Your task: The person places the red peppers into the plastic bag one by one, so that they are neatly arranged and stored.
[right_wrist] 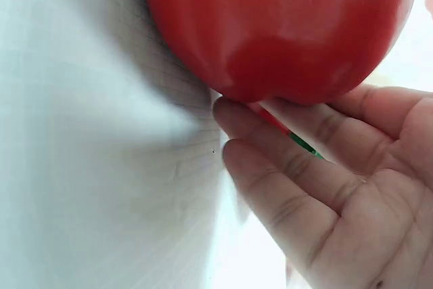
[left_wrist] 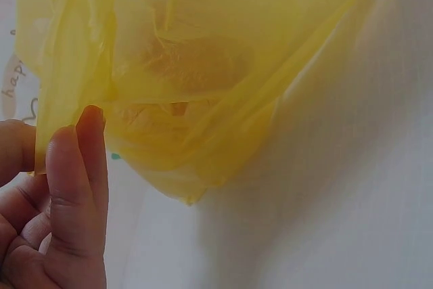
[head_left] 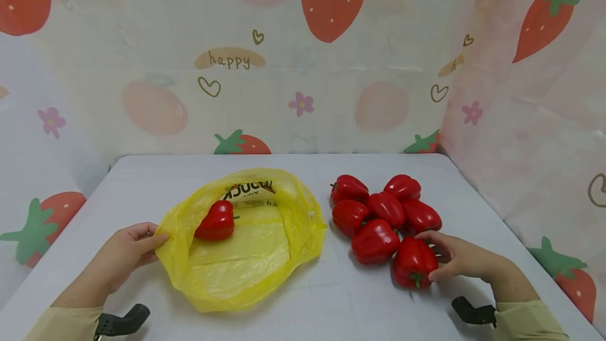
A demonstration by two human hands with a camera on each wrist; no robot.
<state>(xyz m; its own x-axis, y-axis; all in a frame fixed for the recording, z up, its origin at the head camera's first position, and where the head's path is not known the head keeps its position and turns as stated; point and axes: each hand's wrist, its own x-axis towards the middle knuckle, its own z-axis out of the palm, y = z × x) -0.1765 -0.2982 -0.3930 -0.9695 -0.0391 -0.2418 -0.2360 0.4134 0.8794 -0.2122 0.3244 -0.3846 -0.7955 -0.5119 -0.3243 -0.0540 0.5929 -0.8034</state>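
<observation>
A yellow plastic bag (head_left: 246, 291) lies on its side on the white table with its wide mouth facing me. Inside, towards its left wall, sits a red bell pepper (head_left: 218, 222); it shows dimly through the film in the left wrist view. My left hand (head_left: 125, 251) pinches the left edge of the bag's mouth between thumb and fingers. At the right, my right hand (head_left: 466, 262) is spread against the side of the nearest red bell pepper (head_left: 413, 262), thumb by its front and fingertips at its surface. That pepper's green stem points towards me.
Several more red bell peppers (head_left: 384, 209) lie close together behind and to the left of the nearest one. The white table (head_left: 341, 309) ends at a back curtain (head_left: 293, 67) printed with strawberries, and similar cloth hangs at both sides.
</observation>
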